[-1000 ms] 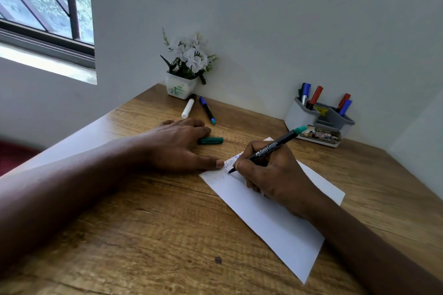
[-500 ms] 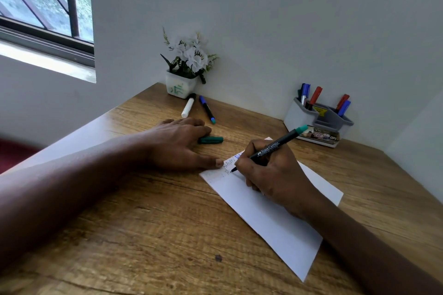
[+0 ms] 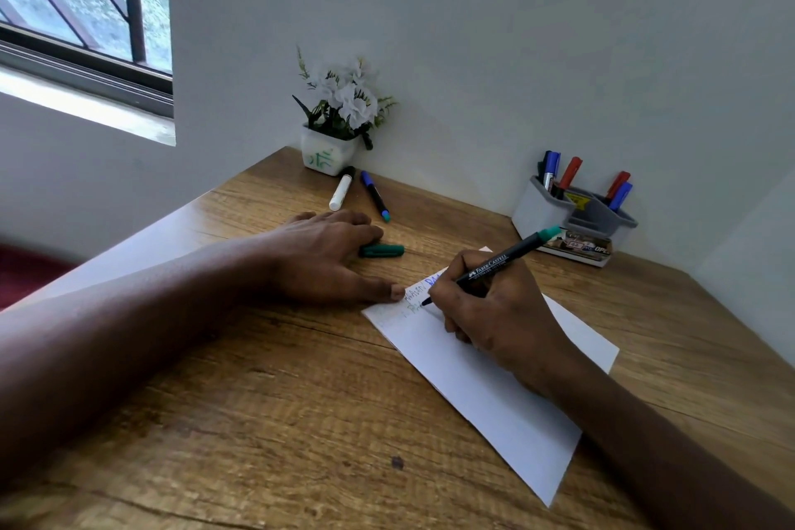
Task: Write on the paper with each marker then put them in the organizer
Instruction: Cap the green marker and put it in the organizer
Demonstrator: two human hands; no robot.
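Right hand (image 3: 494,314) pinches the Faber-Castell marker (image 3: 494,265), tip on the far left corner of the paper (image 3: 494,392), barrel slanting up toward the organizer (image 3: 533,207) beyond the paper's far edge. Left hand (image 3: 318,258) lies flat with straight fingers, thumb pressing that corner. The green cap (image 3: 383,250) rests just left of the paper, at the left fingertips.

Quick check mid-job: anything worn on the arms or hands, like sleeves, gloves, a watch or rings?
Nothing worn shows. The left hand and right hand: no gloves, no rings visible. The left forearm and right forearm are bare to the frame's edge: no sleeve, watch or bracelet.
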